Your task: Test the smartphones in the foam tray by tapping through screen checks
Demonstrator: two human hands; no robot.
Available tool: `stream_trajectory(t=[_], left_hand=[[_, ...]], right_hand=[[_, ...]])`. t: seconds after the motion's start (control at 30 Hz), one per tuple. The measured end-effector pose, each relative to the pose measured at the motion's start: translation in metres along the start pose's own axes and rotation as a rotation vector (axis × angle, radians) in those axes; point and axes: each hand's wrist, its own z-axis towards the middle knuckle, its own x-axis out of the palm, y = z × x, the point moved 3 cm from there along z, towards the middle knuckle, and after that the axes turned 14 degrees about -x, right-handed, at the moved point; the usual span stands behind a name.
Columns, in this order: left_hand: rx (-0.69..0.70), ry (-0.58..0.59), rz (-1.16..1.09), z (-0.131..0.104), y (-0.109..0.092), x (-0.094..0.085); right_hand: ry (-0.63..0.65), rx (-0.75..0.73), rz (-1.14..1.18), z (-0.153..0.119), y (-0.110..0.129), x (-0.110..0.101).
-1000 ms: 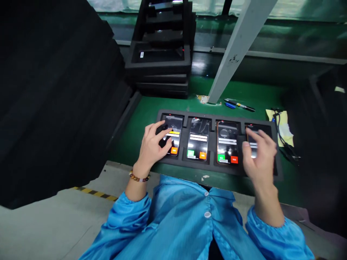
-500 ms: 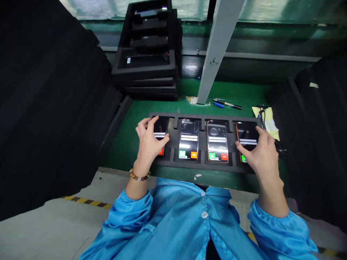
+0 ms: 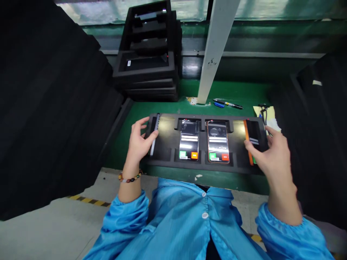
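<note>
A black foam tray (image 3: 203,165) lies in front of me. Two smartphones lie face up in its middle slots: a dark-edged smartphone (image 3: 189,141) and an orange-edged smartphone (image 3: 217,141), both with lit screens. At the tray's left end my left hand (image 3: 141,141) grips a smartphone (image 3: 154,134) by its sides, tilted so that its silvery edge faces me. On the right, my right hand (image 3: 269,153) holds an orange-edged smartphone (image 3: 254,139) between thumb and fingers, tilted above its slot. The slots under both held phones are partly uncovered.
Stacked black foam trays (image 3: 146,76) stand at the back left. Tall dark stacks rise at both sides. A grey post (image 3: 214,54) stands behind the tray. A pen (image 3: 227,104), a blue cap (image 3: 219,105) and yellow paper (image 3: 272,112) with a black cable lie behind it.
Both outer smartphones have been lifted from their slots and tilted. My left hand moved left with one, and my right hand moved right with the other. The middle phones stayed put.
</note>
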Motion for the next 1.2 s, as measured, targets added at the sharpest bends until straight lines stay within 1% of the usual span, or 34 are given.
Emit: stream_trajectory(t=[0.07, 0.13, 0.2, 0.27, 0.3, 0.37, 0.43, 0.5, 0.57, 0.67, 0.73, 0.83, 0.93, 1.0, 1.1, 1.17, 1.2], left_hand=[[0.096, -0.028, 0.166, -0.011, -0.015, 0.011], [0.136, -0.055, 0.293, -0.021, -0.029, 0.025], [0.13, -0.096, 0.342, -0.031, -0.041, 0.042], [0.178, -0.09, 0.337, -0.041, -0.055, 0.062], [0.228, -0.049, 0.329, -0.045, -0.063, 0.074], [0.31, 0.074, 0.335, -0.054, -0.078, 0.098], [0.307, 0.164, 0.361, -0.059, -0.089, 0.116], [0.264, 0.204, 0.374, -0.06, -0.095, 0.125], [0.235, 0.209, 0.348, -0.057, -0.098, 0.125], [0.234, 0.183, 0.216, -0.048, -0.096, 0.114], [0.24, 0.175, 0.106, -0.039, -0.089, 0.102], [0.202, 0.209, -0.046, -0.023, -0.073, 0.084], [0.154, 0.262, -0.133, -0.015, -0.061, 0.073], [0.186, 0.261, -0.102, -0.017, -0.063, 0.074], [0.249, 0.213, 0.061, -0.028, -0.077, 0.089], [0.246, 0.187, 0.183, -0.037, -0.085, 0.103], [0.239, 0.177, 0.23, -0.04, -0.087, 0.108]], right_hand=[[0.029, -0.062, -0.09, 0.002, 0.022, 0.009], [0.053, -0.117, -0.087, 0.008, 0.042, 0.02], [0.091, -0.209, -0.051, 0.018, 0.062, 0.034], [0.169, -0.308, -0.019, 0.028, 0.08, 0.053], [0.22, -0.346, -0.016, 0.032, 0.088, 0.063], [0.307, -0.382, -0.047, 0.038, 0.1, 0.081], [0.354, -0.387, -0.107, 0.041, 0.106, 0.094], [0.374, -0.385, -0.163, 0.043, 0.108, 0.099], [0.386, -0.392, -0.187, 0.044, 0.109, 0.098], [0.392, -0.406, -0.153, 0.052, 0.105, 0.088], [0.402, -0.395, -0.073, 0.059, 0.097, 0.078], [0.455, -0.355, 0.099, 0.068, 0.077, 0.061], [0.493, -0.334, 0.184, 0.071, 0.065, 0.055], [0.472, -0.335, 0.149, 0.069, 0.068, 0.06], [0.403, -0.379, 0.065, 0.062, 0.083, 0.067], [0.345, -0.407, 0.053, 0.051, 0.089, 0.061], [0.302, -0.403, 0.054, 0.043, 0.088, 0.053]])
